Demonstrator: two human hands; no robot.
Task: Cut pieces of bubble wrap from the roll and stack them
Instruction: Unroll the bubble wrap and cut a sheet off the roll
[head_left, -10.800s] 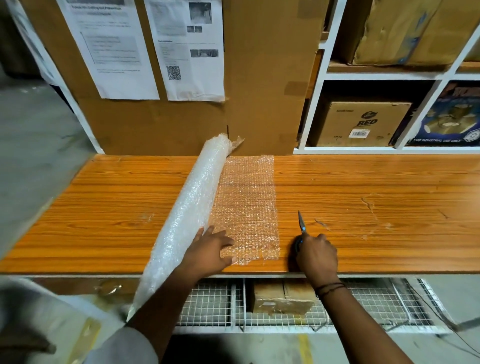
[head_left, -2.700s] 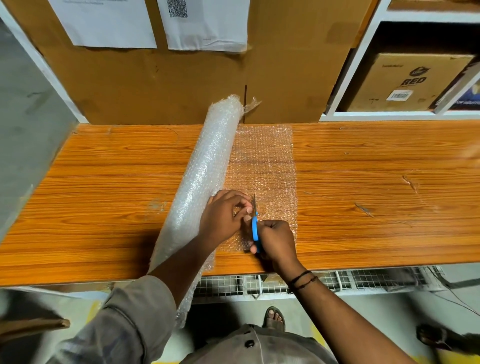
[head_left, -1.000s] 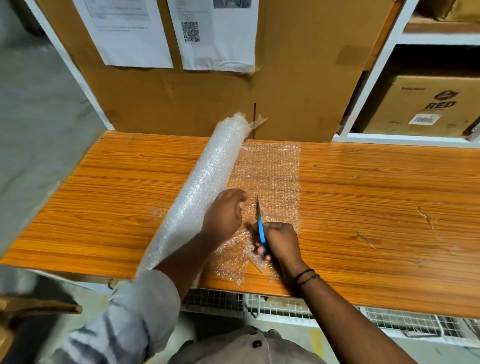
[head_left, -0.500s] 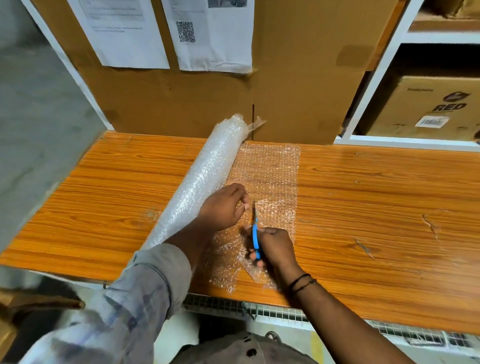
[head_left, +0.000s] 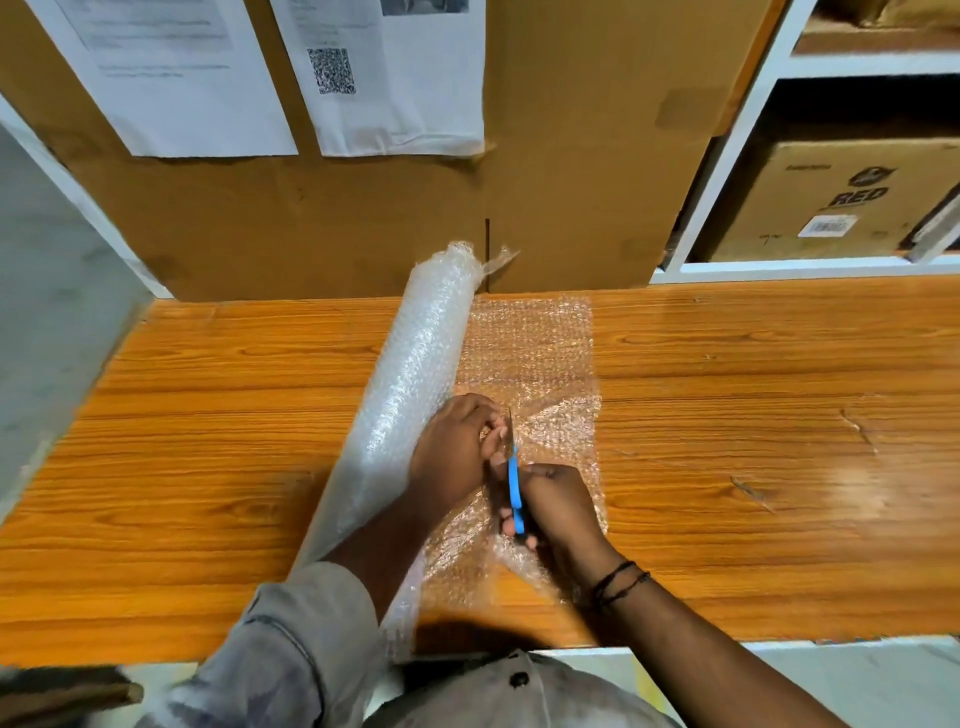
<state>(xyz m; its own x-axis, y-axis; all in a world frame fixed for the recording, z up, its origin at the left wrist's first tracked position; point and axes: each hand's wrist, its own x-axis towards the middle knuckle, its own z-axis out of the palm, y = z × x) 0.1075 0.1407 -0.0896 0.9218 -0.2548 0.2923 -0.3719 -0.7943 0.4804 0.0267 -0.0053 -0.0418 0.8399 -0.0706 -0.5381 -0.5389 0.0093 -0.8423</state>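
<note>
Roll (head_left: 415, 395) lay on table (head_left: 208, 467), long axis near-left to far-right | left hand (head_left: 452, 452) against it, fingers curled, pinching unrolled sheet (head_left: 530, 353) just left of blades | scissors (head_left: 513, 478) pointed far, uncut sheet ahead | right hand (head_left: 556, 509) clamped on handles, nearer | versus half a second earlier, cut reached farther.

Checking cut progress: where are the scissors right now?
Head view, centre: the blue scissors are in the right hand, blades over the unrolled sheet, just right of the left hand.

Scissors (head_left: 513, 483) handles hidden inside right hand (head_left: 558, 512)
</note>
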